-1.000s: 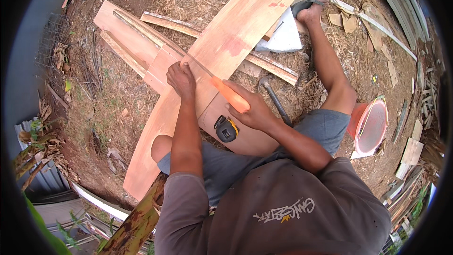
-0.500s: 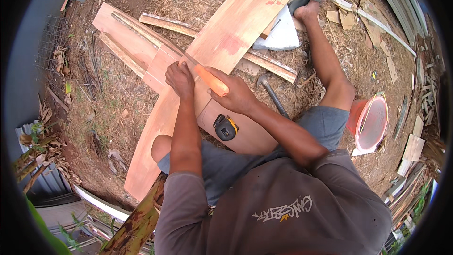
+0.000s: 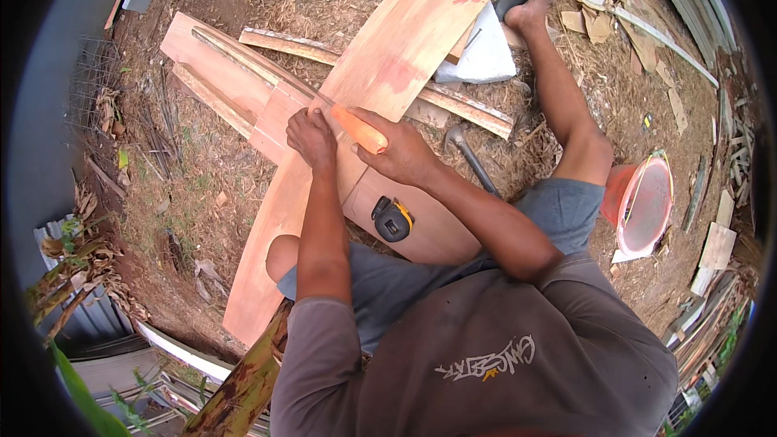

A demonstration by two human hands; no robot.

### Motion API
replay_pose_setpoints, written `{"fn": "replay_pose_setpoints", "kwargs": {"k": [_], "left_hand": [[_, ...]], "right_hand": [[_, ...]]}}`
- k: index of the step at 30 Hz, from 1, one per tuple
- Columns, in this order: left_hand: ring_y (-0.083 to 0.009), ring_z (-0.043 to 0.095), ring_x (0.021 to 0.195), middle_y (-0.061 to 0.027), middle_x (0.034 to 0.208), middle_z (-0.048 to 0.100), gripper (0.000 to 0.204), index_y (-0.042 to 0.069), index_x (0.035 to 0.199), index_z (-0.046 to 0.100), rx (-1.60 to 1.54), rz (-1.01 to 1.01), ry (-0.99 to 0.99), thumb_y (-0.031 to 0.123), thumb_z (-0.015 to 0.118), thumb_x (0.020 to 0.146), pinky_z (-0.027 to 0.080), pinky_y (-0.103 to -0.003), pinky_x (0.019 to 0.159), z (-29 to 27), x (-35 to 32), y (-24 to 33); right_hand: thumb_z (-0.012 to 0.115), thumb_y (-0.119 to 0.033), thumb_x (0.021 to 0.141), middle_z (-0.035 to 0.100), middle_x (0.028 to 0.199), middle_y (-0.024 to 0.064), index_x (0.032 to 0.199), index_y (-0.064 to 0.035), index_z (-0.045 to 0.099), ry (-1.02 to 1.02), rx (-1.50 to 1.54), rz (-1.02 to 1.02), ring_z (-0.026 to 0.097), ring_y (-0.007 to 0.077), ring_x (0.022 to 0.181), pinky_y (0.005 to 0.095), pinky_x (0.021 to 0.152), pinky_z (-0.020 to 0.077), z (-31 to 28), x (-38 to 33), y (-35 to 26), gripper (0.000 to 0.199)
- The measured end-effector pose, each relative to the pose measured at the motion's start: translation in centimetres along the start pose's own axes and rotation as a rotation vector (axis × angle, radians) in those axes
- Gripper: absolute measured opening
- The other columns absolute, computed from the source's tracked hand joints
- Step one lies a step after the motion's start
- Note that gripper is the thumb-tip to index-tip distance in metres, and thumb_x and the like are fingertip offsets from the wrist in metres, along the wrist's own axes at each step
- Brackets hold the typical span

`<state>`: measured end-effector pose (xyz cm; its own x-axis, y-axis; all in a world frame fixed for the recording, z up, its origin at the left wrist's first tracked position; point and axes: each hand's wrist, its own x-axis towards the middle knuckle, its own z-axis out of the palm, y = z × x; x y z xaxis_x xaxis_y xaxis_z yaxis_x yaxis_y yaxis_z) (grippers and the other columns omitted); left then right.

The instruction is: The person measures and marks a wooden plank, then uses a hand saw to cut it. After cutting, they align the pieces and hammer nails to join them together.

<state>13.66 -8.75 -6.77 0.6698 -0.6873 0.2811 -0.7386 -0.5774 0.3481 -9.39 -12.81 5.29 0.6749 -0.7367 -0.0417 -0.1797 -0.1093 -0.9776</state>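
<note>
My right hand [image 3: 401,152] is wrapped round the orange handle of a handsaw [image 3: 360,130]. The thin blade, seen nearly edge-on, points up and left along the crossing of the boards. Just left of the handle, my left hand [image 3: 312,139] bears down with curled fingers on a plywood board [image 3: 273,113], whose far part lies at the upper left. A long plywood plank [image 3: 405,40] runs diagonally beneath the work, from the upper right to beside my left knee. A black and yellow tape measure [image 3: 393,220] rests on the board near my lap.
A hammer [image 3: 472,162] lies by my right thigh. Rough timber strips [image 3: 465,109] and a white block [image 3: 486,57] are beyond it. An orange bucket [image 3: 645,204] is at the right. Corrugated sheets [image 3: 688,0] and scrap wood border the littered ground.
The saw handle and my right hand have shifted slightly forward, away from my body. My left hand keeps its place on the board. The whole view has moved a little.
</note>
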Motion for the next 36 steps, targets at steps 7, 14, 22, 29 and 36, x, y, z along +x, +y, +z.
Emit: {"fn": "replay_pose_setpoints", "kwargs": {"k": [7, 14, 22, 29, 36], "left_hand": [[-0.0371, 0.052, 0.122, -0.0161, 0.122, 0.062, 0.037, 0.004, 0.123, 0.064, -0.002, -0.04, -0.007, 0.035, 0.056, 0.103, 0.036, -0.051, 0.107, 1.1, -0.4, -0.7], [-0.0373, 0.052, 0.121, -0.0167, 0.122, 0.062, 0.037, 0.004, 0.123, 0.064, 0.017, -0.046, -0.051, 0.034, 0.056, 0.103, 0.036, -0.051, 0.107, 0.4, -0.2, -0.1], [-0.0367, 0.051, 0.122, -0.0163, 0.124, 0.06, 0.038, 0.004, 0.124, 0.063, -0.011, -0.007, -0.021, 0.035, 0.056, 0.103, 0.036, -0.051, 0.107, 0.9, -0.4, -0.7], [-0.0363, 0.052, 0.122, -0.0161, 0.124, 0.06, 0.038, 0.004, 0.124, 0.063, 0.029, -0.032, -0.028, 0.035, 0.055, 0.103, 0.036, -0.051, 0.107, 0.7, -0.3, -0.2], [-0.0352, 0.052, 0.123, -0.0156, 0.125, 0.06, 0.038, 0.005, 0.125, 0.063, 0.001, -0.014, -0.015, 0.035, 0.054, 0.104, 0.037, -0.051, 0.107, 0.4, 0.2, -0.2]], "right_hand": [[0.079, -0.002, 0.08, 0.065, 0.138, 0.0173, 0.149, -0.0071, 0.051, -0.021, -0.143, -0.01, 0.073, 0.0322, 0.111, 0.0384, 0.092, 0.0597, -8.3, -23.9, -1.1, 0.075], [0.073, -0.012, 0.087, 0.066, 0.134, 0.0184, 0.152, -0.0139, 0.047, -0.033, -0.098, -0.024, 0.068, 0.0425, 0.106, 0.0453, 0.089, 0.0578, 0.4, -1.0, 1.1, 0.069], [0.078, -0.002, 0.083, 0.066, 0.136, 0.0205, 0.148, -0.005, 0.052, 0.03, -0.085, -0.091, 0.071, 0.0323, 0.116, 0.0364, 0.096, 0.0577, -7.2, -20.8, -0.8, 0.07], [0.075, -0.007, 0.084, 0.066, 0.135, 0.0193, 0.148, -0.0113, 0.052, -0.038, -0.038, 0.106, 0.069, 0.0383, 0.116, 0.0407, 0.095, 0.0564, -2.4, -6.8, -0.8, 0.068], [0.072, -0.012, 0.088, 0.068, 0.128, 0.0215, 0.152, -0.0173, 0.048, 0.049, -0.02, -0.029, 0.069, 0.0417, 0.106, 0.0448, 0.089, 0.0579, -3.1, -10.0, -0.5, 0.068]]}}
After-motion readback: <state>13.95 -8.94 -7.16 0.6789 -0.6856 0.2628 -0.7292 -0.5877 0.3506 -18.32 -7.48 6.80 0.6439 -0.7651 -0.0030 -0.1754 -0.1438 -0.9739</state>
